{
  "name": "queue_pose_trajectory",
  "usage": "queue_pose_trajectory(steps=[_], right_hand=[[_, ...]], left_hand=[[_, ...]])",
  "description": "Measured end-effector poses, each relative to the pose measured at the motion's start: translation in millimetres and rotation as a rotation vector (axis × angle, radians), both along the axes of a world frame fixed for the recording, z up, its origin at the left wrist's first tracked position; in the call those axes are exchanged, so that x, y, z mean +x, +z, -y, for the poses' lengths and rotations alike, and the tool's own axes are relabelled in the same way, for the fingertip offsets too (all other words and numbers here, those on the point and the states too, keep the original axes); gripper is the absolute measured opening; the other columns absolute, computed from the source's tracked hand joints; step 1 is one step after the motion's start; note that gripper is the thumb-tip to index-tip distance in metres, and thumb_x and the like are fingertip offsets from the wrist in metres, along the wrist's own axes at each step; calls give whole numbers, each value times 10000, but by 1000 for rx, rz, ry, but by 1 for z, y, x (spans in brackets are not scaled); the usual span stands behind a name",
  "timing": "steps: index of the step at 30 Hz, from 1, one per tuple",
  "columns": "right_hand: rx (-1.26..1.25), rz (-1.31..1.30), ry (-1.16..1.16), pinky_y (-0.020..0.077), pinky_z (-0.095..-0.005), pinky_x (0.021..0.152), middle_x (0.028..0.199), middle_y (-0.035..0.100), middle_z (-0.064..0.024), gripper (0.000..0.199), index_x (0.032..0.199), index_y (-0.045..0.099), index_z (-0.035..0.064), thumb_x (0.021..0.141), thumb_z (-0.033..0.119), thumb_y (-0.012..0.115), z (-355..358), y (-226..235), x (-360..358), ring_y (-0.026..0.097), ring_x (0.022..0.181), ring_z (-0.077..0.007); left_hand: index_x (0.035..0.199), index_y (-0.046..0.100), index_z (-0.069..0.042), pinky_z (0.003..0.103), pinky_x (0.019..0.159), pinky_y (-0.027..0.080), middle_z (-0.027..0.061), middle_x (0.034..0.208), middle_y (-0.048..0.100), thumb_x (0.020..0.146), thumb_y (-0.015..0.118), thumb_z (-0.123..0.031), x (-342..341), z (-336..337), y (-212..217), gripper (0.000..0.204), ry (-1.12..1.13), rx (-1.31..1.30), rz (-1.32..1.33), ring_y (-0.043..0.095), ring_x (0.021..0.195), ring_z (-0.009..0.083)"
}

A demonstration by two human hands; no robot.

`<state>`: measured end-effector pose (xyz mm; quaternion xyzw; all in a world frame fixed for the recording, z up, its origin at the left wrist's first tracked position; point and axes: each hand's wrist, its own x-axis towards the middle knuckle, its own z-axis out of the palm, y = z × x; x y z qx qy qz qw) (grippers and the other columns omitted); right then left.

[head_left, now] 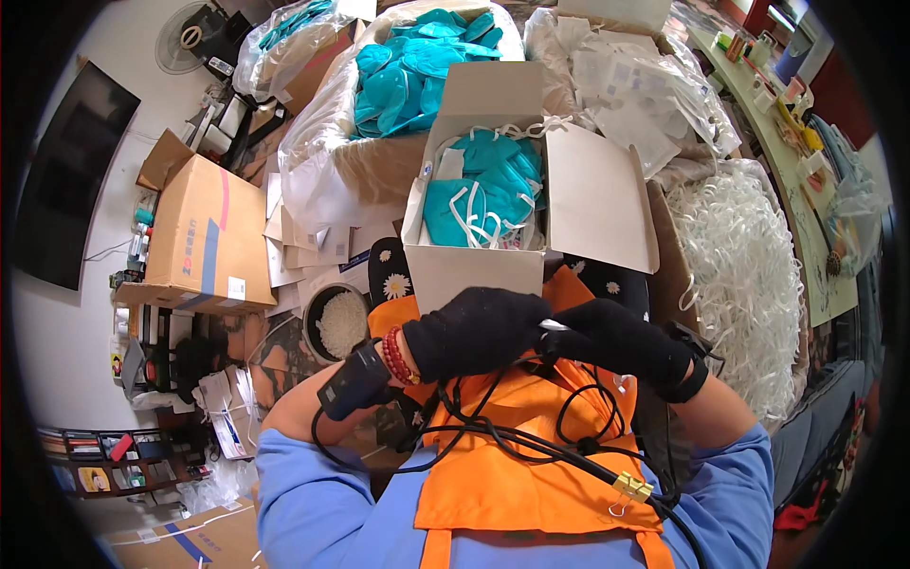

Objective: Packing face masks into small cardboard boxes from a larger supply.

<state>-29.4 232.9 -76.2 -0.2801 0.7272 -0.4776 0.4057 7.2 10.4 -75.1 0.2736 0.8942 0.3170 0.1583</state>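
My left hand [479, 332] and my right hand [621, 346], both in black gloves, meet in front of my orange apron [531, 474]. A small white piece [555, 325] sticks out between them, pinched in my right hand's fingers; its kind is too hidden to tell. The fingers of my left hand are curled closed, and what they hold is out of sight. Just beyond my hands stands an open white box [479, 275] with its flaps up. Inside it lie teal face masks [493, 180] with white straps.
Behind the box, a plastic-lined carton [379, 166] holds a heap of teal mask shells [417, 71]. To the right is a carton of tangled white straps [739, 275]. A round bowl of white bits [341, 322] and a brown carton [209, 237] stand left. Black cables [512, 436] cross my apron.
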Motion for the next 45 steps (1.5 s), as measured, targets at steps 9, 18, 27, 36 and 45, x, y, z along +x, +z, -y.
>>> queue_pose_trajectory(steps=[9, 18, 27, 36, 45], right_hand=[[41, 57, -111, 463, -258, 619, 714, 639, -23, 413, 971, 663, -25, 968, 371, 548, 1, -6, 1, 559, 642, -80], [-186, 322, -415, 342, -212, 474, 576, 543, 8, 347, 715, 628, 18, 953, 263, 567, -30, 51, 65, 479, 532, -36], [-299, 176, -266, 402, -250, 601, 771, 582, -54, 256, 831, 655, -17, 918, 221, 618, -18, 49, 62, 544, 710, -103], [-535, 15, -357, 456, -335, 888, 1213, 586, -151, 200, 943, 680, -7, 910, 176, 606, -4, 27, 43, 578, 1016, -211], [-533, 280, -487, 492, -289, 805, 1195, 613, -139, 337, 991, 652, -63, 959, 250, 530, -5, 7, 44, 613, 929, -157]], left_hand=[[998, 595, -55, 409, 706, 488, 144, 818, 633, 913, 559, -238, -2, -10, 0, 205, -13, 32, 119, 628, 790, 337], [940, 608, -36, 395, 612, 480, 142, 719, 615, 924, 578, -254, 29, -6, 45, 220, -137, 396, 262, 618, 651, 305], [983, 586, -24, 276, 599, 452, 26, 734, 565, 985, 511, -335, 57, -21, 30, 320, 23, 546, 718, 555, 654, 118], [1100, 536, -11, 247, 577, 463, 42, 819, 557, 1014, 435, -348, 45, -38, 13, 363, 165, 790, 785, 546, 646, 109], [1028, 566, -55, 197, 461, 402, -11, 704, 504, 1004, 464, -309, 38, -45, 2, 274, 171, 644, 394, 488, 554, 67]])
